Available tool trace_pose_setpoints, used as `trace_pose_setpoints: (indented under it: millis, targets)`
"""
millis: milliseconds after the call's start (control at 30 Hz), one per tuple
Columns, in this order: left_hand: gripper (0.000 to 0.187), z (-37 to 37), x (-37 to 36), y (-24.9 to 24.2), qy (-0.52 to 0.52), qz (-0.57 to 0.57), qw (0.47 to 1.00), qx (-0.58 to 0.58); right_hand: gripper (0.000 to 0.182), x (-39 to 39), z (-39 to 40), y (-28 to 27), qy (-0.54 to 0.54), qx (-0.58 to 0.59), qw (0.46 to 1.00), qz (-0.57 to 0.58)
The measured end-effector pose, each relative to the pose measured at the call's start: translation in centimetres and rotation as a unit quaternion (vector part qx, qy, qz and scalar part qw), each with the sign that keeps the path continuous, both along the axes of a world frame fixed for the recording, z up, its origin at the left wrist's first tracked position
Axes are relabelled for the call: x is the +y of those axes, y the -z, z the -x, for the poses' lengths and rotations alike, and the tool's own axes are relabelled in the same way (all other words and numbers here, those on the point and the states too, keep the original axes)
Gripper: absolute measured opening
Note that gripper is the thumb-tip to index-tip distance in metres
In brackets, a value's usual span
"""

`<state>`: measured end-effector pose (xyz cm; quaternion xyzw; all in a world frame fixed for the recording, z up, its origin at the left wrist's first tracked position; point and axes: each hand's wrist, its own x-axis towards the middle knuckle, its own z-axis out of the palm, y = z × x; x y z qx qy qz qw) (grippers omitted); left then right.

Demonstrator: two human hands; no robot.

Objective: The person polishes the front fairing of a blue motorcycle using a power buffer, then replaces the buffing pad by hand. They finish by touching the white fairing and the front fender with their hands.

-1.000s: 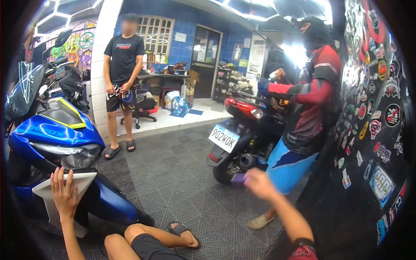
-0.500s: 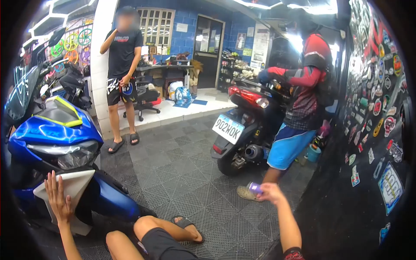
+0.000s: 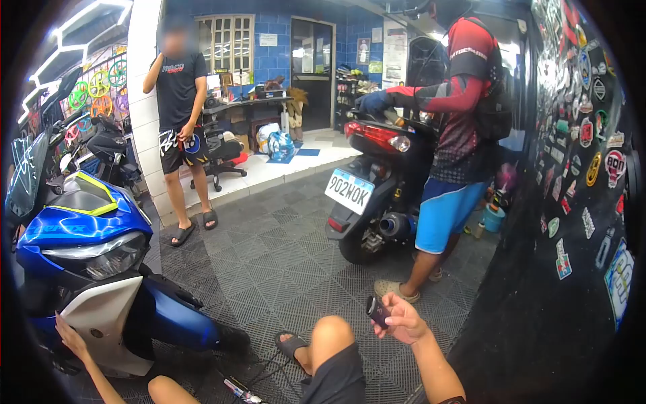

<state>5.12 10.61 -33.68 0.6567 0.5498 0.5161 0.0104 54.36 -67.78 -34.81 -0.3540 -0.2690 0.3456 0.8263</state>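
Observation:
Low at the left, my left hand [image 3: 73, 336] rests with fingers stretched against the lower edge of the white front panel [image 3: 104, 316] of a blue motorcycle [image 3: 87, 225]. Nothing shows in that hand. My right hand [image 3: 402, 322] is raised above the dark mat floor and pinches a small dark object [image 3: 377, 312] between thumb and fingers. What the object is cannot be made out. Below, between my legs, a tool-like item [image 3: 239, 389] with black cords lies on the floor.
A person in black [image 3: 182, 94] stands at the left by a white pillar. Another person in a red and black top [image 3: 464, 101] stands beside a parked scooter [image 3: 377, 182]. A stickered black wall [image 3: 558, 202] runs along the right. A raised white tiled step [image 3: 269, 176] lies behind.
My left hand has slid down the white panel. My right hand has turned, showing the small object's dark side. The person in red has moved a foot, and my knee has shifted right.

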Motion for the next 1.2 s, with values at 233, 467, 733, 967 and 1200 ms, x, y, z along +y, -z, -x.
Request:
trace_pose_setpoints:
  millis: [233,467,733,967,1200]
  targets:
    - [0.077,-19.0,-24.6,-7.8,0.014,-0.301,0.945,0.126,0.05,4.1,3.1,1.4,-0.074,-0.039,0.994,0.069]
    - [0.07,-20.0,-23.3,-6.1,0.032,-0.325,0.922,0.209,0.035,4.7,3.7,1.1,0.013,-0.063,0.993,0.094]
    - [0.084,-24.7,-23.8,-2.9,0.166,-0.207,0.897,0.354,0.037,8.4,5.1,1.4,0.033,-0.095,0.993,0.067]
    - [0.048,-26.7,-26.6,6.0,0.469,-0.214,0.783,0.348,0.039,12.4,6.1,1.0,0.068,-0.118,0.986,0.093]
    - [0.052,-27.3,-25.6,12.5,0.436,-0.229,0.813,0.31,0.039,20.7,8.1,-3.9,-0.032,-0.205,0.973,0.102]
